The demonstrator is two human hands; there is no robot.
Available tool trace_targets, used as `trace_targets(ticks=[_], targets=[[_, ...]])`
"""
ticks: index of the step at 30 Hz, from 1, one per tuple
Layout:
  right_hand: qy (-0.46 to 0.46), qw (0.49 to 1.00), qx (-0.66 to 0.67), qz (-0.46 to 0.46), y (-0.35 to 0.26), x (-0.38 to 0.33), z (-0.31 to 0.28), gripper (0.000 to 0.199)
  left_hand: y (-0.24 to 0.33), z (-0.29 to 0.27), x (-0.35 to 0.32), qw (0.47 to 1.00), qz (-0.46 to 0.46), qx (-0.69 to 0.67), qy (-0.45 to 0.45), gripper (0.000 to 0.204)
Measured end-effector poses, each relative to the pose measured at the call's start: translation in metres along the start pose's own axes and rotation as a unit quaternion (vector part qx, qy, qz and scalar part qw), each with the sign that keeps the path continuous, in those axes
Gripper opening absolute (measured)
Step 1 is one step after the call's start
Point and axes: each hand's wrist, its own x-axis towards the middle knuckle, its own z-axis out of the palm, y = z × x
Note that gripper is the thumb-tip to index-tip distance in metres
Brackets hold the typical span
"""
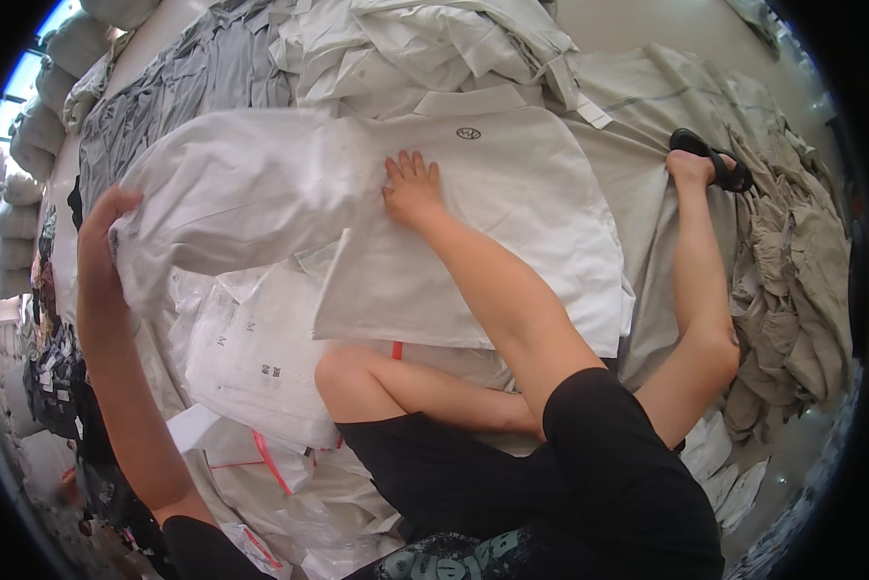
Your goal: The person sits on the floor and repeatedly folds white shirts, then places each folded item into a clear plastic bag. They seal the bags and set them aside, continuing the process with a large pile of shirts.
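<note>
A white collared shirt (512, 222) with a small dark round emblem on it lies spread in front of me. Its left part is lifted and bulges upward off the pile. At that raised left edge, my left hand (115, 208) is closed on the cloth, with the fingertips partly hidden behind it. Flat on the middle of the shirt rests my right hand (413, 190), its fingers spread. Below the lifted cloth sits a stack of clear plastic bags (260, 348) with dark print.
Grey garments (202, 72) and more white shirts (405, 43) are heaped beyond the shirt. Beige clothing (792, 280) piles up at the right, near my sandalled foot (710, 162). Plastic packets with red strips (275, 462) lie by my knee. Stuffed sacks (38, 135) line the far left.
</note>
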Motion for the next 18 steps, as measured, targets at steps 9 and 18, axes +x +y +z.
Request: trace_targets(ticks=[9,18], targets=[[-0.062,0.693,0.712,0.087,0.097,-0.042,-0.047,0.068,-0.045,0.259,-0.038,0.962,-0.012,-0.023,-0.272,0.043],[0.059,0.46,0.872,0.156,0.25,-0.224,-0.128,0.081,-0.223,0.32,-0.033,0.904,0.211,0.226,-0.297,0.071]])
